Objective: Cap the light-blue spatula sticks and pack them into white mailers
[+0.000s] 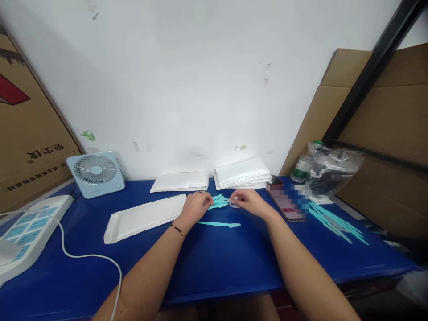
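Observation:
A small bunch of teal eyebrow razors (219,201) lies between my two hands over the blue table. My left hand (197,206) pinches the left end of that bunch between thumb and fingers. At its right end, the fingers of my right hand (246,201) are closed around a small whitish, see-through piece (234,204), whose kind I cannot make out. A single teal eyebrow razor (219,224) rests flat on the table just below the hands. Beside my left hand lies a long white padded envelope (145,218), partly behind the wrist.
White padded envelopes (242,174) are stacked against the wall, with another white envelope (180,180) left of them. A phone (286,203), more teal razors (337,223), a bottle (302,168) and a clear bag (331,171) stand right. Left are a fan (96,174), power strip (40,232) and cable (90,256).

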Demonstrator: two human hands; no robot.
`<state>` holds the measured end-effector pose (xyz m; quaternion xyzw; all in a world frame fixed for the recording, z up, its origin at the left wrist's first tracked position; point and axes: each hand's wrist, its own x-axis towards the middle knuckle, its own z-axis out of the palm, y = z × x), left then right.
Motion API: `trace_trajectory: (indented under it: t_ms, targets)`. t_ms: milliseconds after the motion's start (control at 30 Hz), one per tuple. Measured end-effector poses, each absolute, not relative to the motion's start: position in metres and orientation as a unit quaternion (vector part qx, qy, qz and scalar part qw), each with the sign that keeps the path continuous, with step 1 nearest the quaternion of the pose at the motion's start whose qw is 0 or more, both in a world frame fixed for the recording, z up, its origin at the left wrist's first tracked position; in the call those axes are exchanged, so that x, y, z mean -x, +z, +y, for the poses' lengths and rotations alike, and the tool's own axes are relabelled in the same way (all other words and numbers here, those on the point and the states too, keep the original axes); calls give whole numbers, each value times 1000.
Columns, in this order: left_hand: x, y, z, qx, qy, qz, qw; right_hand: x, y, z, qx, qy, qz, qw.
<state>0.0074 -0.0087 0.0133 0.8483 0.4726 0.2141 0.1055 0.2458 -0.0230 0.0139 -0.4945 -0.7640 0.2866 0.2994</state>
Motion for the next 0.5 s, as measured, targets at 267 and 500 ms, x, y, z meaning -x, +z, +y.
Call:
trace_trajectory:
  t_ms: [267,500]
  targets:
    - [-12,13,-12,-860,212,448,120,-233,16,-29,480,299,-773,288]
    - [-17,12,-24,-895,114,387,188,-245,21,-34,450,415,-777,146]
